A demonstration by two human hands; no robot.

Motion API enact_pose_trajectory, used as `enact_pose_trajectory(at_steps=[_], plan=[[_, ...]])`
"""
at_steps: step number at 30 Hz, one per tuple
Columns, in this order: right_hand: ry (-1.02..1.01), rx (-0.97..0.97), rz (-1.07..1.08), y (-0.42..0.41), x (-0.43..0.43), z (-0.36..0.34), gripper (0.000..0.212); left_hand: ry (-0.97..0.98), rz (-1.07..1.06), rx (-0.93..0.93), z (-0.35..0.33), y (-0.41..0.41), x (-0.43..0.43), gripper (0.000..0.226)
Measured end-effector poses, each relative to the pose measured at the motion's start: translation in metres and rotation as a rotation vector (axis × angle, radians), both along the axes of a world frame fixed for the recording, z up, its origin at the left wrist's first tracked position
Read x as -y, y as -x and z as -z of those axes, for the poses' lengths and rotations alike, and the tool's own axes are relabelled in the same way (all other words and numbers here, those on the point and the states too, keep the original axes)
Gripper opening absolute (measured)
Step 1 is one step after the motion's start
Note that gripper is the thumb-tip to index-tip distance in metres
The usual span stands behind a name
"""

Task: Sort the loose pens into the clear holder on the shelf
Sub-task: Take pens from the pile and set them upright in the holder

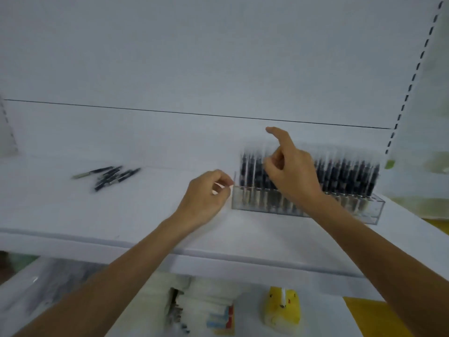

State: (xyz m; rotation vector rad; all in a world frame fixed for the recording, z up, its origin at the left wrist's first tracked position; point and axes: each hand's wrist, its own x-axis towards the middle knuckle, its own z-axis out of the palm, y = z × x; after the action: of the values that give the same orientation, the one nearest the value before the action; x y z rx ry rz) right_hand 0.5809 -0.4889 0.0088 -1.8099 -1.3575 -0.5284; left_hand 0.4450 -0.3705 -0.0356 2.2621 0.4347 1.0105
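Observation:
A clear holder [364,210] stands on the right of the white shelf [121,215], filled with several upright dark pens [345,173]. Several loose dark pens [109,175] lie in a small heap far to the left. My left hand [206,195] is curled at the holder's left end, with thumb and fingertips pinched on its top corner. My right hand [291,173] hovers over the left part of the pen row, index finger raised, thumb and other fingers bunched at the pen tops. Motion blur hides whether a pen is between them.
The shelf's back wall is plain white, with a slotted upright [410,88] at the right. Below the shelf's front edge lie a yellow packet [283,310], white packs [206,302] and other small goods.

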Motion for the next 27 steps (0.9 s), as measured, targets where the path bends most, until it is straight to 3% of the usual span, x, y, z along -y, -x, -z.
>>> enact_pose_trajectory(at_steps=[8, 14, 23, 27], plan=[[0.211, -0.095, -0.186, 0.104, -0.151, 0.020, 0.028, 0.032, -0.359, -0.169, 0.001, 0.135, -0.159, 0.011], [0.337, -0.245, -0.160, 0.151, -0.245, 0.038, 0.019, 0.053, -0.396, -0.331, 0.007, 0.202, -0.277, 0.005], [0.485, -0.268, -0.059, 0.181, -0.323, 0.040, 0.020, -0.030, -0.303, -0.626, 0.013, 0.168, -0.346, 0.051], [0.486, -0.303, -0.011, 0.193, -0.357, 0.040, 0.019, -0.092, -0.280, -0.682, 0.015, 0.148, -0.348, 0.059]])
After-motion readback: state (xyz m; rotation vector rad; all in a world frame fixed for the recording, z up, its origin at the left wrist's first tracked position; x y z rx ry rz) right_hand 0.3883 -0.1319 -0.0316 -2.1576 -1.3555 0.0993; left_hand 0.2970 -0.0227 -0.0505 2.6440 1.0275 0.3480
